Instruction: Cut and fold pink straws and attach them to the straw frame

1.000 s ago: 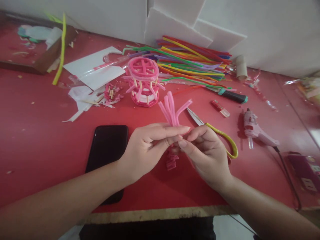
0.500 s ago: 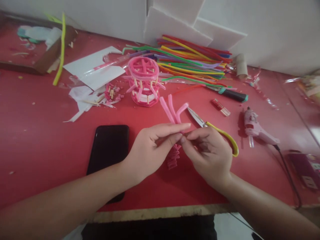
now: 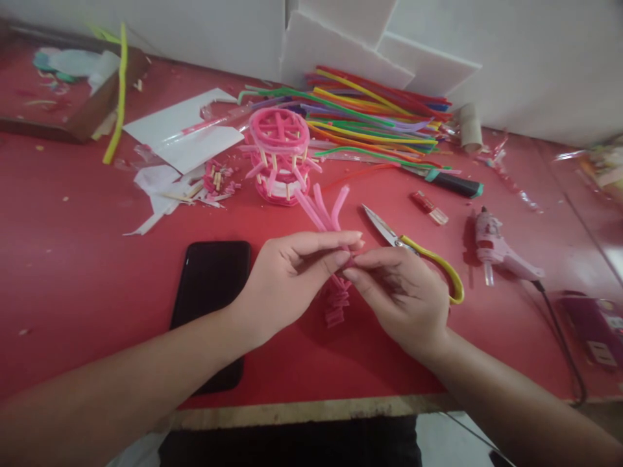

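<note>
Between my two hands is a bundle of pink pipe cleaners (image 3: 318, 211), its straight ends fanning out above the fingers. Below the fingers its lower part (image 3: 335, 305) is bent into tight zigzags. My left hand (image 3: 296, 275) pinches the bundle between thumb and fingers. At the same spot, the thumb and forefinger of my right hand (image 3: 403, 292) close on it; the exact grip point is partly hidden. Behind the hands stands a round pink pipe-cleaner frame with small wooden sticks (image 3: 280, 155). Scissors with yellow handles (image 3: 433, 259) lie just beyond my right hand.
A black phone (image 3: 211, 279) lies by my left forearm. Farther back are many coloured pipe cleaners (image 3: 374, 123), a utility knife (image 3: 457, 184), white paper (image 3: 170, 130) and scraps. To the right rest a pink glue gun (image 3: 501, 246) with its cord and a purple box (image 3: 591, 327).
The fanned pink ends have shifted a little to the left and tilted that way. Both hands have moved slightly and keep pinching the bundle.
</note>
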Demonstrator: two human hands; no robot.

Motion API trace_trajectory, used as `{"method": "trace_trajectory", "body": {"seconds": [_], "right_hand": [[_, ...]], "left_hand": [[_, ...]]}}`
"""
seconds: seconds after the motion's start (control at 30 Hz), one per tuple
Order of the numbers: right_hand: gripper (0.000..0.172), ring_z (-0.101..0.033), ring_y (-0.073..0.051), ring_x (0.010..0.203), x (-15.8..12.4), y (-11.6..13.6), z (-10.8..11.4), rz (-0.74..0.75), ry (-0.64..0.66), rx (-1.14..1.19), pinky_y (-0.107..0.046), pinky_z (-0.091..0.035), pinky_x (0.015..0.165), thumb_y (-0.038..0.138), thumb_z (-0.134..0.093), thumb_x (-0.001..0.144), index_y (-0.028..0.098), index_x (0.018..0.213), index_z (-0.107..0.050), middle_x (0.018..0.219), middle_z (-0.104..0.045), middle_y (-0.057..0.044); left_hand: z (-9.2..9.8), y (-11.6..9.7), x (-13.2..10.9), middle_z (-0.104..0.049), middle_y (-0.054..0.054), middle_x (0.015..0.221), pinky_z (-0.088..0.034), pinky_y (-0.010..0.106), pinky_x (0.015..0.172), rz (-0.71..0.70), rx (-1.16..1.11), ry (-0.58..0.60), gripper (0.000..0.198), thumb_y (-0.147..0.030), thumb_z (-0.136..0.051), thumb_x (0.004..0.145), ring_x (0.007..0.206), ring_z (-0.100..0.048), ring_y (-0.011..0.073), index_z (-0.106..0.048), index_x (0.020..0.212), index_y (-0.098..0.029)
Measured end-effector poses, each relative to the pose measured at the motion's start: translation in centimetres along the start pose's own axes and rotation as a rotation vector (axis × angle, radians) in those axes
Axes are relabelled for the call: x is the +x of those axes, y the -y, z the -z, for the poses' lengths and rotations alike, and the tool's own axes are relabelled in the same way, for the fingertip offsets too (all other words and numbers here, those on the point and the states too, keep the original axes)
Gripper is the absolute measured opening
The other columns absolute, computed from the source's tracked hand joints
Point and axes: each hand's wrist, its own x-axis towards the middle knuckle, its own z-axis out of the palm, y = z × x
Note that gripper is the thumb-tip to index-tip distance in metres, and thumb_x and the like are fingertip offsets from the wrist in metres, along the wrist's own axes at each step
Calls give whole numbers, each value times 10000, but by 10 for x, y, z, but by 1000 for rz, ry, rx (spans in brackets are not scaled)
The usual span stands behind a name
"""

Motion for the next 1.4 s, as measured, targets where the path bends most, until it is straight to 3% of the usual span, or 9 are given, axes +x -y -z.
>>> {"method": "trace_trajectory", "body": {"seconds": [0.23, 0.5, 0.8, 1.0, 1.23, 1.4], "right_hand": [[155, -751, -158, 795, 4, -1, 9, 192, 66, -168, -262, -623, 744, 131, -694, 864, 251, 955, -656, 866, -772, 16], [150, -728, -180, 762, 9, -4, 13, 286, 46, -181, -302, -623, 714, 202, -756, 832, 256, 915, -643, 799, -736, -5], [187, -741, -175, 782, 11, -5, 19, 296, 111, -201, -279, -631, 744, 248, -782, 810, 245, 931, -639, 835, -755, -16], [162, -741, -163, 779, 11, -2, 19, 348, 119, -171, -265, -628, 754, 141, -741, 836, 228, 949, -664, 809, -754, -11], [114, -752, -139, 759, 6, 5, 14, 230, 124, -215, -201, -625, 729, 151, -710, 862, 213, 956, -689, 848, -784, -12], [170, -757, -149, 789, 7, 4, 13, 264, 110, -248, -218, -632, 750, 100, -708, 847, 213, 973, -703, 883, -788, -17]], "left_hand": [[3, -2, 3, -793, 9, 1054, -608, 222, 875, 57, -97, 66, 194, -207, -745, 831, 987, -747, 160, -778, 1018, -246], [5, -3, 5, -806, -39, 970, -590, 124, 801, 128, -122, 140, 163, -196, -766, 811, 932, -753, 111, -794, 950, -276], [6, -3, 6, -806, -44, 966, -586, 135, 822, 94, -58, 128, 175, -178, -762, 810, 917, -753, 108, -798, 938, -292], [6, -2, 6, -806, -44, 968, -586, 140, 820, 116, -42, 102, 156, -216, -774, 802, 921, -752, 114, -799, 937, -293], [6, -1, 4, -801, -57, 1000, -573, 113, 817, 141, -55, 74, 155, -261, -778, 805, 960, -742, 100, -794, 951, -308], [6, 1, 4, -794, -53, 1038, -574, 134, 864, 154, -113, 68, 174, -254, -767, 818, 1007, -735, 111, -786, 981, -309]]}}
